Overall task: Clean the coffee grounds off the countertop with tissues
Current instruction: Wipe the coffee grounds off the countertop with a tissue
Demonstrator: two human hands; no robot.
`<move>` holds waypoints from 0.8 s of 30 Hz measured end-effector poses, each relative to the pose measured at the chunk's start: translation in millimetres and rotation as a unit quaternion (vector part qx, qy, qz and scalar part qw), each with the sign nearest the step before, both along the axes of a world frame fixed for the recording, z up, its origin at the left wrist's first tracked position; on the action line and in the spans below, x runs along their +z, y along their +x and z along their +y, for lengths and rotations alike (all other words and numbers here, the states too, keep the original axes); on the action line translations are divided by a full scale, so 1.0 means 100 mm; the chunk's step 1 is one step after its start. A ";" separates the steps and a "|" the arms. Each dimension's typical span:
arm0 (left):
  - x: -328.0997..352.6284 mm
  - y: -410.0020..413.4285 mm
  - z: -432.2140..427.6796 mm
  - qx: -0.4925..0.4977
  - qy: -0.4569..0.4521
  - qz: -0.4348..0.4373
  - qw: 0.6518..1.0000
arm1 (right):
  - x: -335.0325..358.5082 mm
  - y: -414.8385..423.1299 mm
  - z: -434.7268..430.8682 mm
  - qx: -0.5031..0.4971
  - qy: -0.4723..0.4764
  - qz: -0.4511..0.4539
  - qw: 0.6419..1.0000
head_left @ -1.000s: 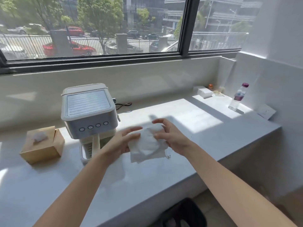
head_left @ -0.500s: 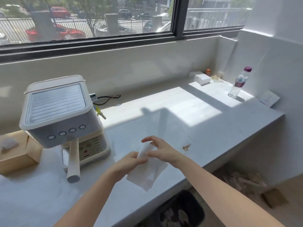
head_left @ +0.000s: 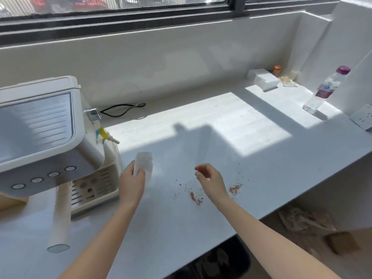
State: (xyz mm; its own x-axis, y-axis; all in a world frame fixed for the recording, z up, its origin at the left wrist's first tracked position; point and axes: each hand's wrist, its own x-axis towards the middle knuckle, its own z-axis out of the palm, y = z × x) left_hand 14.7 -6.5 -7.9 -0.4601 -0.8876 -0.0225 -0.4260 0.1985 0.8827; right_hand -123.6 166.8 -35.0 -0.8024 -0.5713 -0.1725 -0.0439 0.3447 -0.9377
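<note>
The left hand (head_left: 131,185) is closed around a folded white tissue (head_left: 143,165), which sticks up past the fingers just right of the coffee machine (head_left: 46,135) at the left. The right hand (head_left: 210,181) hangs loosely curled and empty over the white countertop (head_left: 271,158), its fingertips apart and holding nothing. The coffee grounds (head_left: 196,197) lie near the front edge: one brown smear just left of the right wrist, another patch (head_left: 235,188) just right of it, and fine specks scattered between and beyond.

Between the two hands the counter is bare, and a wide stretch of sunlit surface runs to the far wall. A black cord (head_left: 122,109) loops behind the machine. Far right, near the corner, stand a white box (head_left: 265,81) and a water bottle (head_left: 326,90) with a purple cap, well apart from the spill. The front edge runs diagonally close to the right-hand patch of grounds; below it, on the near side, sits a dark bin (head_left: 217,260).

Half a second ago both hands held the tissue together in front of the body; now only the left hand has it and the right has let go and moved out over the spill. The view has dropped and closed in, so more grounds show than before.
</note>
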 end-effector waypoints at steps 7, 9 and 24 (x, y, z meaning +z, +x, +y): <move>-0.35 -0.15 -0.12 0.005 -0.111 -0.056 0.992 | -0.25 -0.59 0.64 -0.092 0.074 0.120 0.986; -0.59 -0.17 0.02 -0.057 -0.083 -0.104 0.990 | -0.29 -0.84 0.93 -0.102 0.128 0.169 0.972; -0.95 -0.95 0.70 -0.085 -0.001 -0.089 0.992 | -0.75 -1.70 1.66 0.047 0.424 0.362 0.829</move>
State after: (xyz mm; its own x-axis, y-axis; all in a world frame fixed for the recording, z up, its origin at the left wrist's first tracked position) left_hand -80.7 63.5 -102.8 -0.5929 -0.7969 -0.1157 -0.5346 0.2821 0.7966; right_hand -293.3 332.6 -110.3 -0.8296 -0.5573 -0.0363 -0.5536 0.8292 -0.0769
